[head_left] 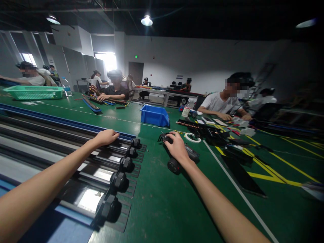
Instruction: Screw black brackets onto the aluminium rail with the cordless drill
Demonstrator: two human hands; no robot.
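My left hand (107, 137) lies over the far side of a row of long rails (76, 135), its fingers curled; whatever they grip is hidden. Black threaded-looking fittings (123, 182) cap the rails' near ends, and flat slotted black plates (124, 216) lie beneath them on the table. Out to the right, my right hand (176, 145) closes its fingers around a small black pronged piece (161, 137). Under and beside that wrist lies a black power tool (191, 153) with a round end (173, 166).
A blue bin (154, 115) stands ahead on the green table (157, 202). To its right are a white ring (192, 137), a bottle (186, 110) and scattered dark panels (240, 172). A green basket (35, 92) sits far left. Co-workers (225, 98) sit across the table.
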